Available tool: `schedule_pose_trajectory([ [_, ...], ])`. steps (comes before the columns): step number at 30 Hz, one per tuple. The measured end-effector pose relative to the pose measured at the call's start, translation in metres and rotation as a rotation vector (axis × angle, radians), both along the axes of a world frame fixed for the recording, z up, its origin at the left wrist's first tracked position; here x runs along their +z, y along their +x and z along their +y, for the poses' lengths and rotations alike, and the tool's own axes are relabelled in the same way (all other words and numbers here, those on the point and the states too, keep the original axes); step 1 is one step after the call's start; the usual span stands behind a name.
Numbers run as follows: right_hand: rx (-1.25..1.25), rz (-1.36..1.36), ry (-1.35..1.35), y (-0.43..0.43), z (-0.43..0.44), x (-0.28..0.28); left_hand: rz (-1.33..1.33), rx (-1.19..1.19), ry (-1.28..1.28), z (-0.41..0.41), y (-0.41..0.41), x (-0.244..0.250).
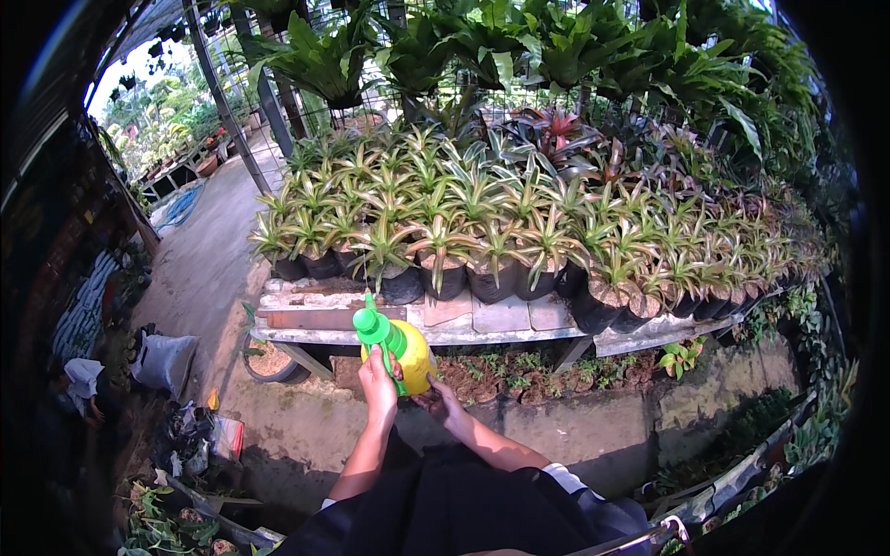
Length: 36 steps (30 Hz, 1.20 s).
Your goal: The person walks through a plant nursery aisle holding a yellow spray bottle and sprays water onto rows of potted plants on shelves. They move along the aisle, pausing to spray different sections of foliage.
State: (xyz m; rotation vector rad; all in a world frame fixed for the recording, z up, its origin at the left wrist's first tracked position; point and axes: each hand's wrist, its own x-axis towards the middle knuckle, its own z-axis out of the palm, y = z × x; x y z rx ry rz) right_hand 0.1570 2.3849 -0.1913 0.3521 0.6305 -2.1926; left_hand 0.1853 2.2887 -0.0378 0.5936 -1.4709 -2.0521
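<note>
A yellow pump spray bottle (415, 358) with a green head and nozzle is held up in front of me, its nozzle towards the potted bromeliads (439, 243). My left hand (379, 379) is closed round its green handle. Against the lower right side of the yellow tank rests my right hand (439, 402), supporting it from below. A thin bright line, seemingly liquid, runs up from the nozzle to the leaves. The striped bromeliads stand in black grow bags in rows on a tiled bench (500, 315).
Bird's nest ferns (316, 59) hang above the bench. Small plants in pots (521, 375) stand below it. At left are a large round pot (274, 365), a filled sack (163, 361), a blue hose (181, 207) on the path, and a person (83, 389) in shadow.
</note>
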Motion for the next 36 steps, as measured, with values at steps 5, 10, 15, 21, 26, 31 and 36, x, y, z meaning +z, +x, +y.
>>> schedule_pose_trajectory([
  [5, -0.014, -0.121, 0.031, 0.012, 0.001, 0.002, -0.03, -0.01, 0.006, -0.001, 0.003, -0.007],
  [10, -0.094, -0.04, -0.012, 0.013, 0.022, -0.001, -0.04, -0.087, 0.047, 0.015, -0.005, -0.014],
  [15, -0.242, -0.133, 0.052, 0.008, 0.049, -0.009, -0.022, -0.242, 0.037, 0.043, -0.017, -0.013],
  [21, -0.451, -0.158, -0.027, 0.009, 0.091, -0.009, 0.018, -0.448, -0.005, 0.086, -0.032, -0.011],
  [26, -0.588, -0.136, -0.018, 0.014, 0.12, -0.005, 0.012, -0.582, 0.078, 0.115, -0.041, -0.011],
  [31, -0.657, -0.211, -0.003, 0.024, 0.136, -0.003, 0.029, -0.645, 0.149, 0.126, -0.04, -0.016],
  [36, -0.572, -0.221, 0.049, 0.032, 0.129, -0.011, -0.052, -0.562, 0.12, 0.116, -0.033, -0.031],
])
